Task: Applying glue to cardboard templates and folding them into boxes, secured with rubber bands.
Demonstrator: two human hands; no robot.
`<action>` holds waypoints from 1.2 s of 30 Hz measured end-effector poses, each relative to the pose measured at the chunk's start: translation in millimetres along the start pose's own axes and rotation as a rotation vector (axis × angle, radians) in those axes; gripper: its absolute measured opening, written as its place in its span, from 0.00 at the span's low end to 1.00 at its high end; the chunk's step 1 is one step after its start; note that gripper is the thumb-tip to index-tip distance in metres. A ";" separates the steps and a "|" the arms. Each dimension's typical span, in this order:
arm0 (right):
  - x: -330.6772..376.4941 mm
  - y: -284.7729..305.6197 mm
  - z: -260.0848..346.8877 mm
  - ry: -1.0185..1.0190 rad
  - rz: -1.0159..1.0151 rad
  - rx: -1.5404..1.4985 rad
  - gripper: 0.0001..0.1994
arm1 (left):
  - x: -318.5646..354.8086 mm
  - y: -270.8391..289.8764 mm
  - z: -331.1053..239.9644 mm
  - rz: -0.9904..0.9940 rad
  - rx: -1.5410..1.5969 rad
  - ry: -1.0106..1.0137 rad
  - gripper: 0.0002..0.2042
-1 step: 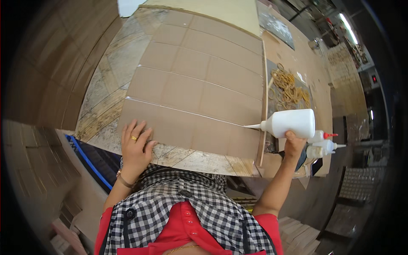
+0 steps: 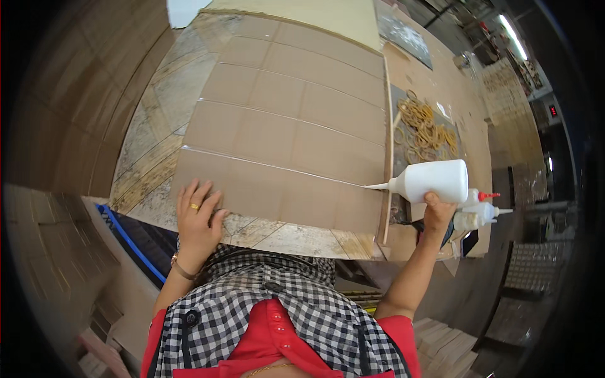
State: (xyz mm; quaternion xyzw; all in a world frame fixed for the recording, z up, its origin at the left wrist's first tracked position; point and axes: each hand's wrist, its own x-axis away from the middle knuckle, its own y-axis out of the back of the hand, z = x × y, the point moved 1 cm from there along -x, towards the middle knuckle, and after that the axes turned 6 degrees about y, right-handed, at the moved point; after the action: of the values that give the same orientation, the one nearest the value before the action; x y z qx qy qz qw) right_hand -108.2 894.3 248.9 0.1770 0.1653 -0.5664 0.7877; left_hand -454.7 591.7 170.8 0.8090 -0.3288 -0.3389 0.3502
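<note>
The right hand (image 2: 439, 211) was wrapped around a white squeeze bottle (image 2: 438, 180), tipped sideways over the right edge of the brown panel (image 2: 277, 198), its nozzle (image 2: 378, 186) by a glossy seam (image 2: 252, 161). The left hand (image 2: 198, 214), fingers spread, lay on the panel's near-left corner, gripping nothing. Too hard a squeeze could flood the seam, and slack left-hand pressure could let the panel slide.

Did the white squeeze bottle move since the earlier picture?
Yes, slightly right: the white squeeze bottle now has its nozzle reaching a little less far past the wooden strip.
</note>
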 end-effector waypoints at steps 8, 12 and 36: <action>-1.5 19.3 25.3 -0.083 -0.046 0.141 0.35 | -2.3 -3.6 -2.5 0.022 -0.024 -0.026 0.16; -1.1 14.2 26.9 -0.003 -0.125 0.126 0.34 | -2.2 0.1 -3.9 0.056 -0.036 -0.020 0.16; -166.6 -127.2 -114.2 -0.279 -0.779 -0.619 0.29 | -8.7 7.4 13.0 0.047 -0.053 0.039 0.16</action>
State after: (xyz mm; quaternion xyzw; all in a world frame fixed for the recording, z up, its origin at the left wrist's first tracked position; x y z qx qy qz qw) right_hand -286.7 1048.8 213.2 -0.2165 0.2721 -0.7605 0.5484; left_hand -471.8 589.9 172.5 0.7979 -0.3316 -0.3232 0.3859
